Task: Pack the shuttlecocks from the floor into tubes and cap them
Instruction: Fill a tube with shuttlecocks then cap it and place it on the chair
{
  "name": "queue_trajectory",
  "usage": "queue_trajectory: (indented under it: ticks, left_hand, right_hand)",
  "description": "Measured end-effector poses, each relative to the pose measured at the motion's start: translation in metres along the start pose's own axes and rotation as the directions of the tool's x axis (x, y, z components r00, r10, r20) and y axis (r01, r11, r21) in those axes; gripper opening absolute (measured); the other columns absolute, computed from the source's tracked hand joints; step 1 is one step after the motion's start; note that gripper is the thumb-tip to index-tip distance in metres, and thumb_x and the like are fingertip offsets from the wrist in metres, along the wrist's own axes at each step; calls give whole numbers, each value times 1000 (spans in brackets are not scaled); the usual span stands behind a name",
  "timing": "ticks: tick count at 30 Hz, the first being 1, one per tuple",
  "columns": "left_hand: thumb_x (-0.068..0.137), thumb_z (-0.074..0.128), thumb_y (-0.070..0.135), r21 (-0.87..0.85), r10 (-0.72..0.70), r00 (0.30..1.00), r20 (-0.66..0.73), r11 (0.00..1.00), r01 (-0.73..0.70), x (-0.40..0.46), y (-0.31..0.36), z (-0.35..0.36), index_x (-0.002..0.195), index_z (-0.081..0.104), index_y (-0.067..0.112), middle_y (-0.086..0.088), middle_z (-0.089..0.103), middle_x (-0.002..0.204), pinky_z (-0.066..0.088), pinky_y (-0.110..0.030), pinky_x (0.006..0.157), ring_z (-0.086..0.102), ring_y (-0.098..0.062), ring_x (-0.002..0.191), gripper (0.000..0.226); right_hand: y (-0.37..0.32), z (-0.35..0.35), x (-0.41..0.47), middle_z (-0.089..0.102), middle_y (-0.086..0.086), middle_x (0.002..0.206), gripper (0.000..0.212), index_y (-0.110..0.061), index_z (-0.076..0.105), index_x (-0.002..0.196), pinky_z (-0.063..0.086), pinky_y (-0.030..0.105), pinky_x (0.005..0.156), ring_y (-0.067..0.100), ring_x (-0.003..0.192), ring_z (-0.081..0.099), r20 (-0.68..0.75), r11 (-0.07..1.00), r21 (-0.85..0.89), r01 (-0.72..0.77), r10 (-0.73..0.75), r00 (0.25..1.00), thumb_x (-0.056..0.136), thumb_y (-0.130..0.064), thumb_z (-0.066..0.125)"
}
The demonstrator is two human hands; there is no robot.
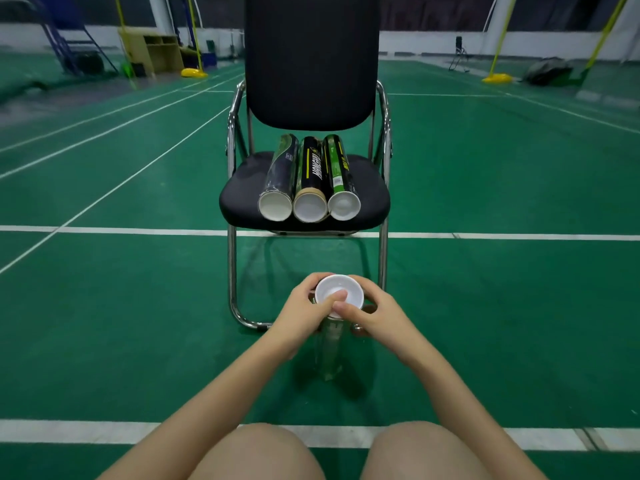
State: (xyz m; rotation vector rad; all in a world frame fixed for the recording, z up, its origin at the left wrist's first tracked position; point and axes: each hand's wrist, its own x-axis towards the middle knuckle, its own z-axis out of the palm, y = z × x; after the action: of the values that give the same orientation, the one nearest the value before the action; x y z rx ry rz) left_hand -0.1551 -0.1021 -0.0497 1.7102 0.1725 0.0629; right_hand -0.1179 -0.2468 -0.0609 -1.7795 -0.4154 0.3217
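Hands are held close together in front of the knees [339, 455], both forearms stretched fwd and converging. A white cap [338, 295] is gripped betw. them on top of an upright tube [330, 351], which stands on the green floor [485, 306] just in front of the chair [304, 199]. The left hand [304, 311] is wrapped round the cap's left side, thumb laid across the cap's face; its fingers [337, 296] are clamped on the cap. The right hand [375, 315] is curled round the right side, thumb tip pressed at the near rim, fingers likewise closed on cap and tube top. Whether the cap is fully seated can't be told.

The cap is round, shallow, smooth white plastic w/ a raised rim. The held tube is a slim cylinder, glossy, greenish, blurred lower down.

Three more tubes are laid side by side, touching, on the chair seat, capped ends toward the camera: left tube [278, 181] dark w/ a green pattern, middle tube [311, 181] black w/ a yellow stripe and a tan cardboard collar, right tube [341, 178] green and black. The seat is black padded fabric; the frame is bent chrome tubing. The floor is matte green court surface w/ white lines.
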Motion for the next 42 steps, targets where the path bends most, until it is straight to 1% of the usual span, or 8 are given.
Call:
queue_trajectory:
  ticks: [5,13,17,21,26,31,35,42]
  left_hand:
    - [83,70,17,-38,156,984,-84,987,-159,-27,38,-18,102,65,22,3,69,96,48,-15,66,62,-5,87,21]
    - [78,73,9,-86,302,925,-232,941,-328,-86,95,-50,100,66,20,15,70,82,52,-20,63,65,-4,73,26]
    - [75,75,9,-24,401,873,-278,905,-424,-110,121,-63,102,66,20,18,70,87,54,-20,72,65,-1,80,31]
    - [72,78,12,66,490,809,-324,865,-497,-124,139,-74,101,68,26,13,71,94,53,-27,83,66,-10,92,33]
    - [72,79,9,115,567,756,-328,818,-564,-113,148,-88,99,67,29,16,71,98,48,-12,78,64,0,93,36]
    - [73,75,-1,107,571,776,-268,818,-565,-65,129,-109,99,64,26,12,63,113,46,-10,79,61,7,96,39]
    - [76,75,5,97,541,815,-206,840,-533,-24,103,-127,107,62,19,7,61,119,46,-15,85,61,1,103,36]
    - [77,75,11,157,426,904,-37,896,-415,37,67,-160,124,52,29,4,57,126,46,-17,89,57,-1,109,55]
  right_hand:
    - [-45,-4,-15,65,-16,108,36,-38,58,114,55,32,81,9,102,63,68,991,90,98,-104,992,81,-34,70]
    - [-123,12,-37,66,-7,112,45,-34,58,116,56,34,82,11,105,62,185,960,103,261,-277,943,74,-32,71]
    - [-157,17,-46,64,-10,114,50,-30,58,118,54,34,84,8,109,59,228,931,89,353,-364,903,72,-26,75]
    - [-183,22,-50,64,-7,115,52,-31,58,116,52,34,89,11,110,59,265,897,112,427,-441,858,69,-22,79]
    - [-197,33,-35,61,-13,114,54,-26,53,117,49,33,92,9,111,57,260,858,111,502,-512,819,71,-15,78]
    - [-176,49,14,54,-6,118,49,-28,47,115,48,41,95,12,113,53,217,836,2,549,-536,816,76,-14,75]
    - [-148,69,55,53,3,118,44,-29,48,109,46,46,94,18,113,52,101,818,-89,568,-560,822,73,-26,74]
    - [-117,89,105,49,4,119,40,-9,51,115,38,24,97,12,110,47,87,749,-274,603,-605,792,80,-12,70]
